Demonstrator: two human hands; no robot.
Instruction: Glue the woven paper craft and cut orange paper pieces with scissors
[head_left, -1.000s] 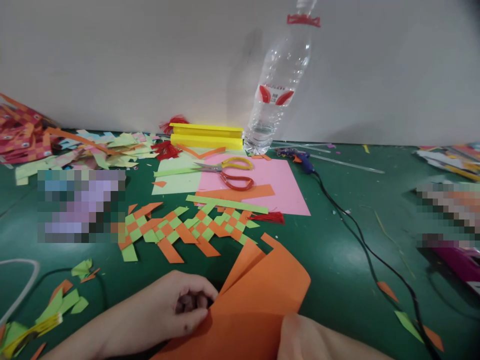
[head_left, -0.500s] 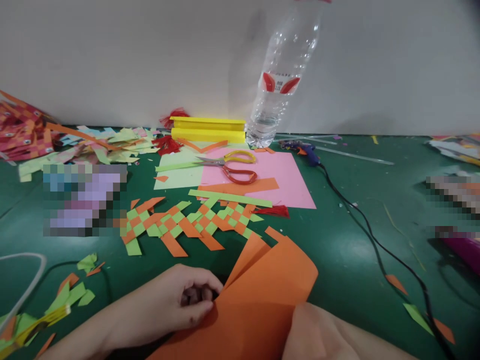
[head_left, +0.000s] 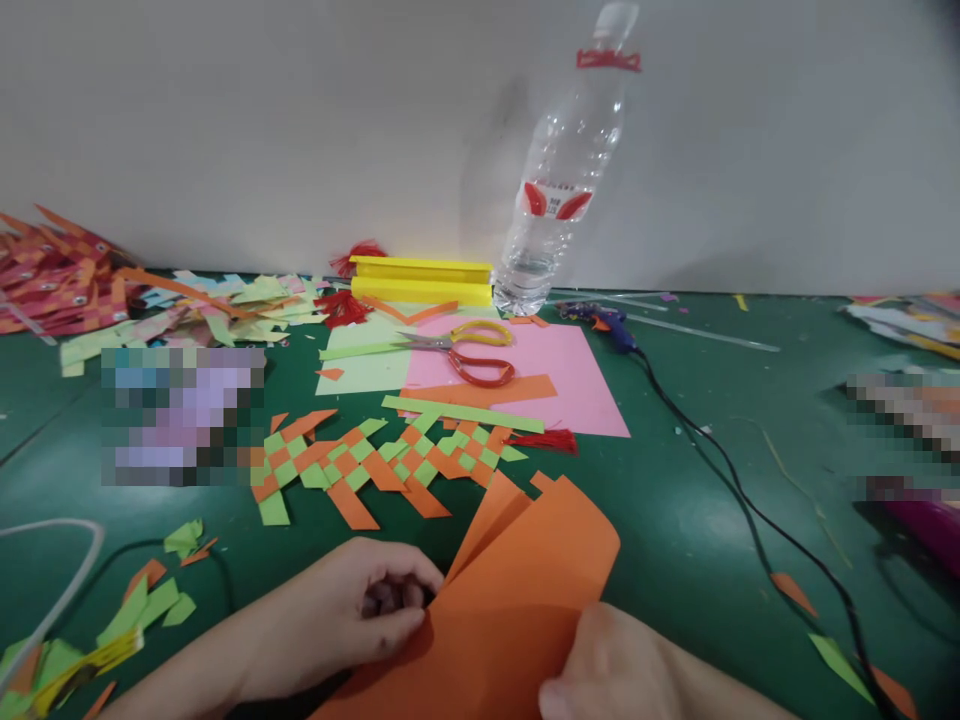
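Note:
A folded sheet of orange paper [head_left: 495, 620] fills the near middle of the view, its far end curling upward. My left hand [head_left: 360, 605] pinches its left edge between thumb and curled fingers. On the right edge lies my right hand [head_left: 615, 665], closed on the paper with the thumb on top; most of its fingers are hidden. Just beyond the sheet, several woven orange and green paper pieces [head_left: 349, 462] lie in a row. Scissors [head_left: 480, 352] with one yellow and one red handle rest on pink paper [head_left: 592, 400].
A tilted clear bottle [head_left: 559, 170] leans at the wall beside yellow folded strips [head_left: 424, 290]. At right, a blue glue gun [head_left: 615, 330] trails a black cord [head_left: 735, 460]. Paper scraps [head_left: 154, 605] lie at left, with a red woven pile [head_left: 60, 280] farther back.
The view has tipped upward a little, showing more of the bottle's top. My right hand has shifted slightly left along the orange paper, its thumb now visible. My left hand keeps its grip.

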